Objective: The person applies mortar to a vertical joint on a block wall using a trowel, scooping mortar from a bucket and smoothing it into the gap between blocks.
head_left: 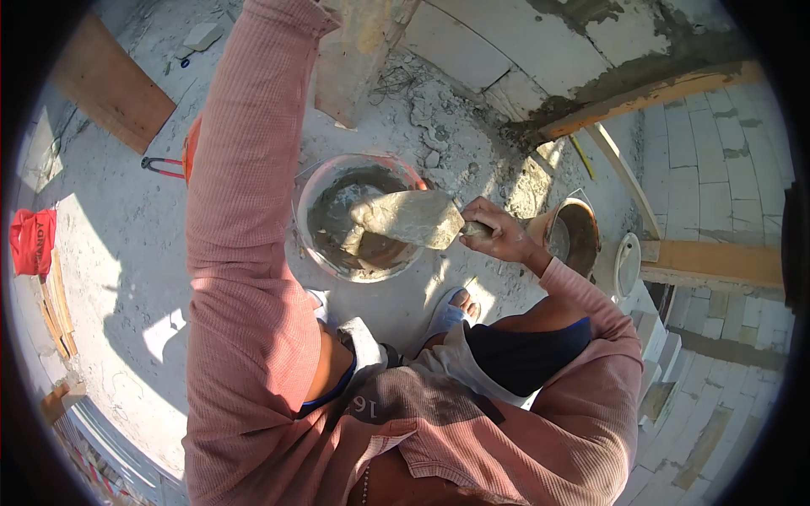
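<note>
My right hand (498, 234) is closed around the handle of a trowel (429, 216). Its broad blade, smeared with pale mortar, reaches left over a round bucket (304, 221) on the floor in front of me. Wet grey mortar (325, 221) lies inside the bucket, with a lighter lump by the blade's tip. My left arm, in a pink ribbed sleeve (245, 160), stretches far forward past the bucket's left side. The left hand lies beyond the upper edge of the picture. Near the cuff stands a mortar-stained board (354, 72).
Right of my hand is a second bucket (575, 239), dirty inside, beside a round white lid (626, 264). A block wall (464, 46) and a timber beam (650, 97) bound the far right. Rubble (434, 135) covers the floor there. A brown board (118, 88) and red bag (34, 240) are left.
</note>
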Motion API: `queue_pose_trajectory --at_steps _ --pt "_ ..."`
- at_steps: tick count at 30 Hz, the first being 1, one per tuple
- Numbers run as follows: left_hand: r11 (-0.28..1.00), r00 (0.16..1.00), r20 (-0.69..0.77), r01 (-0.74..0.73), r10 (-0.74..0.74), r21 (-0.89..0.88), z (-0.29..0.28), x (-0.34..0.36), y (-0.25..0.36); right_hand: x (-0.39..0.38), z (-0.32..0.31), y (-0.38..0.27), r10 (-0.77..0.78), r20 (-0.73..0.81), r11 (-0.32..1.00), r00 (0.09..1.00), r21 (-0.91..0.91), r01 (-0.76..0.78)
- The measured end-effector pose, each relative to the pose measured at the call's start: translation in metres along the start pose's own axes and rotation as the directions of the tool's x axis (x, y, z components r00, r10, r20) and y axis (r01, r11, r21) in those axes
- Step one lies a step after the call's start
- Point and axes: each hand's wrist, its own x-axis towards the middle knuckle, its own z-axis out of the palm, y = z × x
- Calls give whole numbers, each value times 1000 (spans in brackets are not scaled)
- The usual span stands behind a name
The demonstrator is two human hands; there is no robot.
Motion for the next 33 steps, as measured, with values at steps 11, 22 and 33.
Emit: queue_pose_trajectory --at_steps 11,22,33 --pt "994 867 -492 103 -79 22 -51 21 -1 -105 -282 -166 153 -724 964 672 -41 -264" --pt "981 847 -517 185 -127 62 -56 9 -8 -99 -555 -378 -51 -920 941 389 -174 -290" --pt "989 870 -478 144 -119 16 -46 11 10 -83 -582 -447 -25 -973 756 230 -169 -632"
